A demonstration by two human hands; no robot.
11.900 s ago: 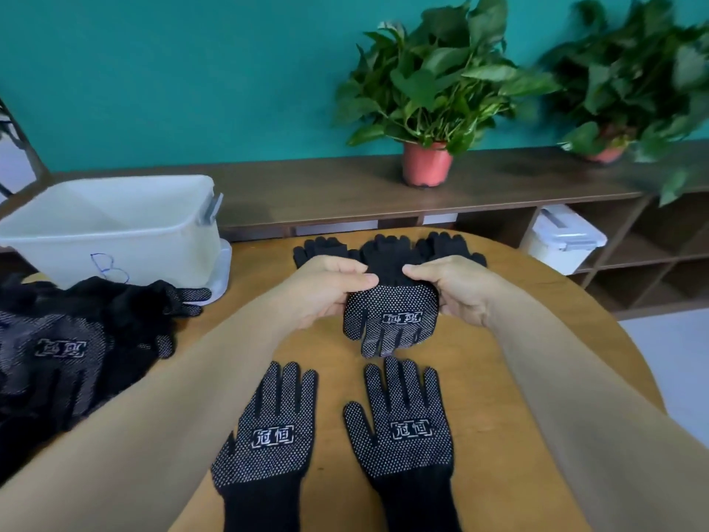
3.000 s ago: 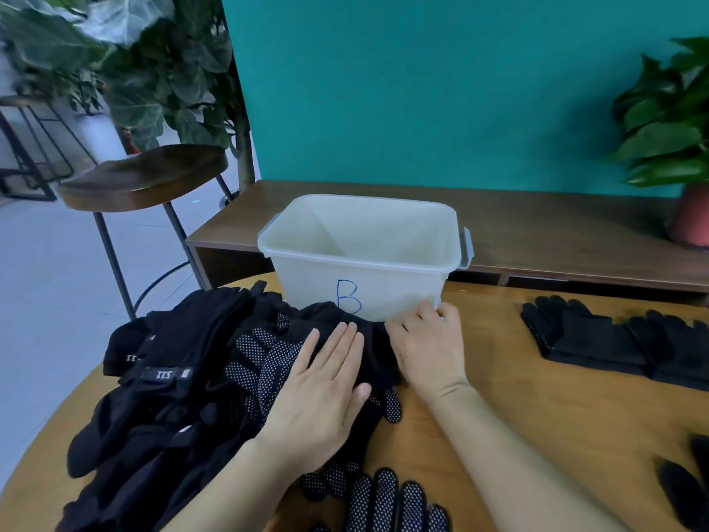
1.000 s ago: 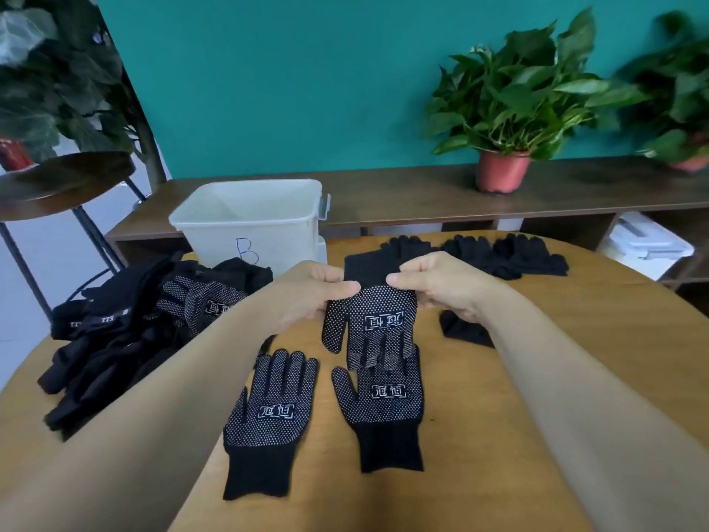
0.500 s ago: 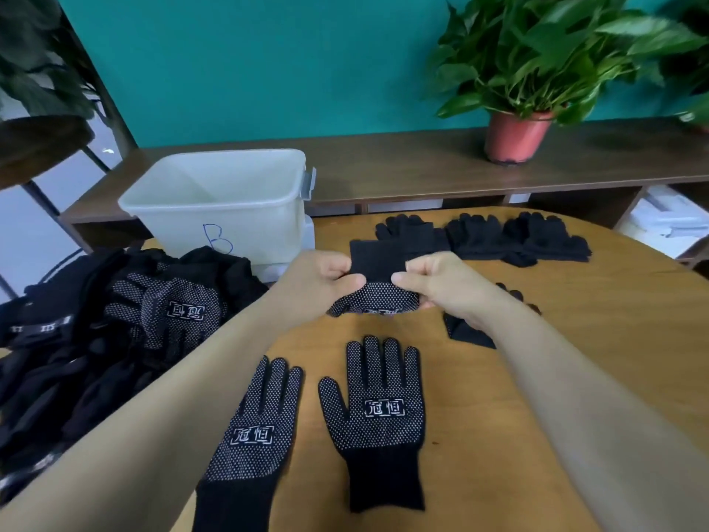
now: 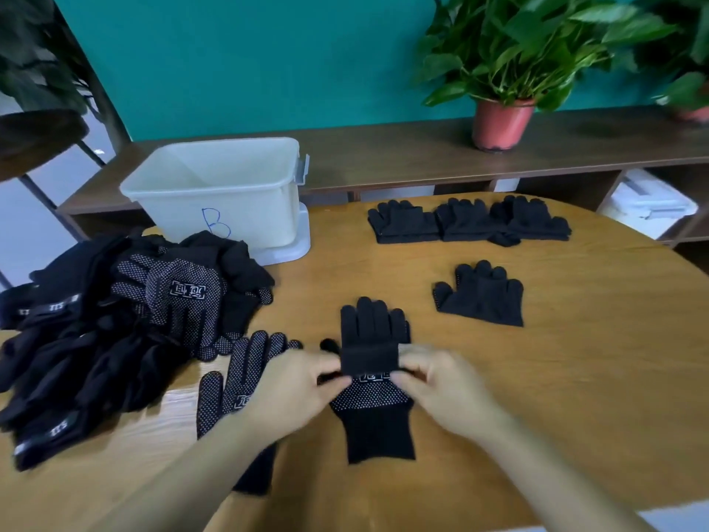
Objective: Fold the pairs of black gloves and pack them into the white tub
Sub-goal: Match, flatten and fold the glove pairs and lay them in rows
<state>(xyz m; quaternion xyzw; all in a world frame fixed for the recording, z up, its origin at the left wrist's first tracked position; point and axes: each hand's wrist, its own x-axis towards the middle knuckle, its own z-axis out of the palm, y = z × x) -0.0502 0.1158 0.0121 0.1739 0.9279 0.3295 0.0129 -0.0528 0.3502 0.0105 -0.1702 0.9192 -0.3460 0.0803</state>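
Black knit glove lies on white-dotted black glove, middle of round wooden worktop. Left hand, right hand pinch its cuff, one each side. Third dotted glove just left. Folded black pairs beyond. White plastic tub far left, loose glove heap in front.

Hands: left hand and right hand are smeared by motion; the fingertips blur together where they pinch the top glove.
Beneath: the under glove has its fingers covered; its white print is unreadable.
Near left: the near-left glove is partly under the left hand and forearm.
Left edge: the glove pile is cut off; the count is unclear.
Far left: the white tub has its floor hidden behind its near wall.
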